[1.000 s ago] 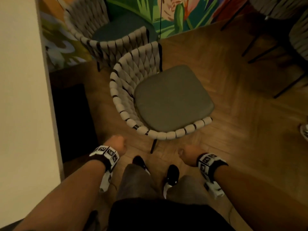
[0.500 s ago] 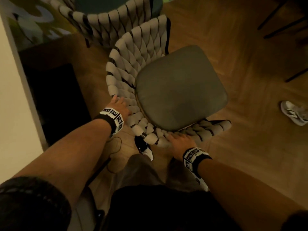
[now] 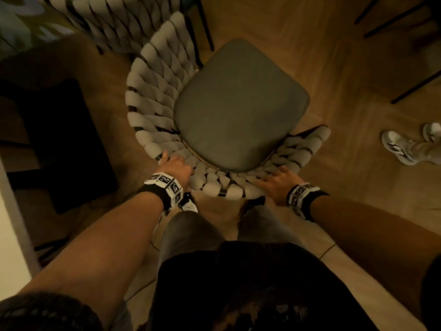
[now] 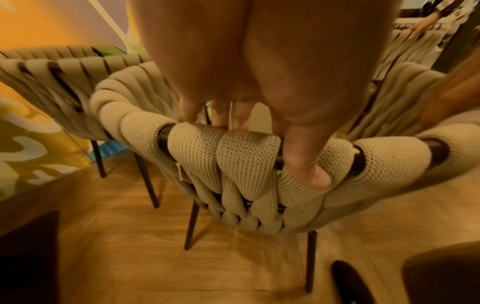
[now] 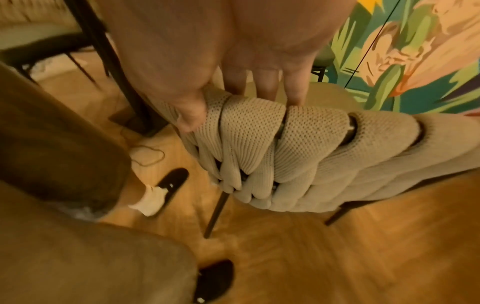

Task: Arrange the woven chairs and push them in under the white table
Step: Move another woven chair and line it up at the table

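Warm-lit room, herringbone wooden floor [image 3: 274,32], a painted mural of green leaves and pink flowers [image 5: 415,51] on the wall ahead. I stand directly behind the beige woven-rope chair with black metal frame and grey-green seat cushion [image 3: 238,103]; it sits on the floor in front of my legs, its curved backrest toward me and its open front facing away.

My left hand [image 3: 176,166] is on the top rail at the left of the backrest. Left wrist view: fingers [image 4: 192,109] go over the far side of the rail, thumb [image 4: 303,162] presses the knitted rope on the near side, so the hand is clamped around the rail.

My right hand [image 3: 276,180] is on the rail further to the right. Right wrist view: three fingers [image 5: 267,84] curl over the far edge, thumb [image 5: 189,113] on the near side (again a grip around the rail).

A second woven chair of the same type [image 3: 107,20] stands just beyond the first, nearly touching its left side. The white table edge [image 3: 12,211] runs along my left. Another person's white sneakers [image 3: 401,149] are on the floor to the right, well apart from the chair.
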`<action>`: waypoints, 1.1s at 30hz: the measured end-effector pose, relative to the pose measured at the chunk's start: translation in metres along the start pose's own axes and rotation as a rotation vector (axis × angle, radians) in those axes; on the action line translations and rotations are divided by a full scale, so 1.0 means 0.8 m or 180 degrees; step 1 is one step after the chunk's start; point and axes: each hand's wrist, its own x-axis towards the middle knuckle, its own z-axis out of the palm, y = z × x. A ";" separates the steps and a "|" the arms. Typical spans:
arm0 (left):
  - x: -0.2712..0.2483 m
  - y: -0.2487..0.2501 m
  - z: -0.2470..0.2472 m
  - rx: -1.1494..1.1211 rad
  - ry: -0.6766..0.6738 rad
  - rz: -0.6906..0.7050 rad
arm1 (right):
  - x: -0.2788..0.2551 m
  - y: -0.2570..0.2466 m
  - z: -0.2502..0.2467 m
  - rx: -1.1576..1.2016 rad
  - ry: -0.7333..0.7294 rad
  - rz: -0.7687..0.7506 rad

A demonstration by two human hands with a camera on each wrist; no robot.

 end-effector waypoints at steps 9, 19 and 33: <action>0.007 0.132 -0.047 -0.2168 0.0441 0.0147 | -0.058 0.174 0.016 -0.0283 0.0187 0.0940; 0.029 -0.029 -0.063 0.0435 -0.0184 -0.0559 | 0.004 0.074 0.013 0.0772 -0.0519 0.0357; -0.015 0.027 0.011 -0.1190 -0.0303 -0.0904 | 0.046 0.143 -0.056 -0.0656 -0.0564 0.0053</action>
